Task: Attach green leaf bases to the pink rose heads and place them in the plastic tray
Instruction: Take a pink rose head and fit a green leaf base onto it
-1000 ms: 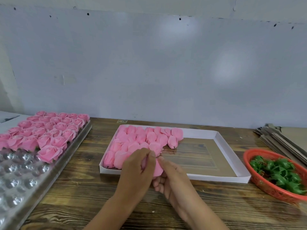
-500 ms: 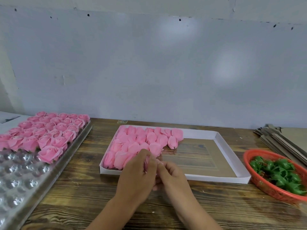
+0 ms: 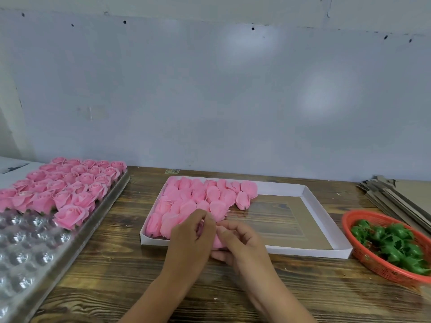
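Both hands meet at the near edge of the white cardboard box [image 3: 305, 194]: the left hand [image 3: 190, 241] and the right hand [image 3: 242, 243] curl their fingers around one pink rose head [image 3: 218, 241], mostly hidden between them. The orange basket [image 3: 373, 262] of green leaf bases [image 3: 394, 241] lies well off to the right, nearer the right hand. The clear plastic tray [image 3: 28, 257] with finished roses [image 3: 70, 190] lies left, nearer the left hand.

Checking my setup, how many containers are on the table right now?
3: the plastic tray at left, the white box in the middle, the red basket at right. More may sit outside the frame.
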Available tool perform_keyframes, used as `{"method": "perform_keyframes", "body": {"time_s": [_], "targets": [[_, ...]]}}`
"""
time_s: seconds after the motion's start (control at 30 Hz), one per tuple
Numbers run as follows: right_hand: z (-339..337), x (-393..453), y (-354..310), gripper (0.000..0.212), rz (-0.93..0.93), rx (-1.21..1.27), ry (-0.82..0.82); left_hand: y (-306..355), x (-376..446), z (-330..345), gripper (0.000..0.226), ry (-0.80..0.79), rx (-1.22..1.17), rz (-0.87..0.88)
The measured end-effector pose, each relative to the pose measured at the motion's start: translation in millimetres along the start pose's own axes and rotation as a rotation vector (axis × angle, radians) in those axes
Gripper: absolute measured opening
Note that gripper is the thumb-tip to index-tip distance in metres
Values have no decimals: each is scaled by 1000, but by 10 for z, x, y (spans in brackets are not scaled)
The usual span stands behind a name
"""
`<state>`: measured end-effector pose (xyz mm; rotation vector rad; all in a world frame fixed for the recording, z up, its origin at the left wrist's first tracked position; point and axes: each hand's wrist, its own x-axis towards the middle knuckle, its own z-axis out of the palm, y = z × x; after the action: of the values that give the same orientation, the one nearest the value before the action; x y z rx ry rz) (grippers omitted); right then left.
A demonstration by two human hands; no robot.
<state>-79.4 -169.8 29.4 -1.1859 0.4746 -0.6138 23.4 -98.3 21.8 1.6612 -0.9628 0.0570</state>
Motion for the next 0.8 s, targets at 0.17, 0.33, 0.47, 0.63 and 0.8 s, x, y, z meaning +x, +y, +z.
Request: {"method": "perform_keyframes", "body": {"time_s": [0.17,0.33,0.47,0.63,0.8], "targets": [[-45,9,-3,15,15,63,-35,1,11,-2,34,-11,-85,-15],[-70,33,-21,21,-37,-148,43,-1,17,2,35,-6,-63,-36],[-347,137,-263,19,-311,-559,350,-36,54,-11,40,31,-52,-85],[-1349,143,-855,33,-281,-1021,900,-36,53,-13,41,43,-81,-93],[-2074,201,-1048,27,400,-1340,740,-50,45,3,40,37,-85,-98]]}}
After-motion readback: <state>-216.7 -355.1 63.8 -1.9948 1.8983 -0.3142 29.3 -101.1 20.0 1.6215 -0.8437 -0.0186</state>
